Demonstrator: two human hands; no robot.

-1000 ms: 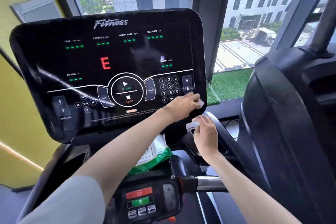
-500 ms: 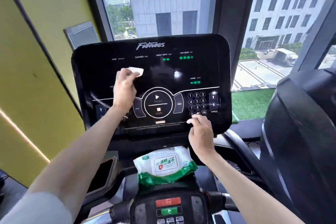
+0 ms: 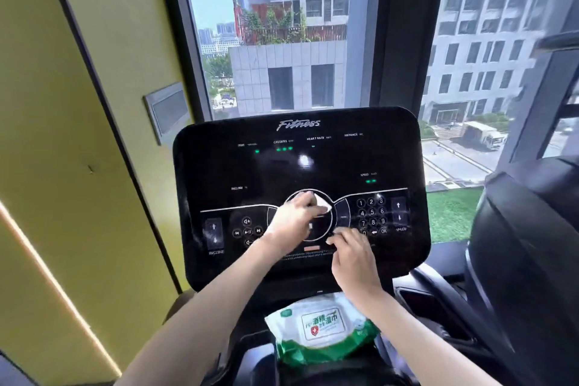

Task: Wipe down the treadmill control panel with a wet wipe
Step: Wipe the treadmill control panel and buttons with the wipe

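You have a single camera, worn on your head. It looks forward and somewhat down, square onto the treadmill control panel. The panel fills the middle of the view, near enough that your left hand and right hand both reach it. The wide lens also takes in the wet wipe pack low down, the window above the panel and the yellow wall on your left.
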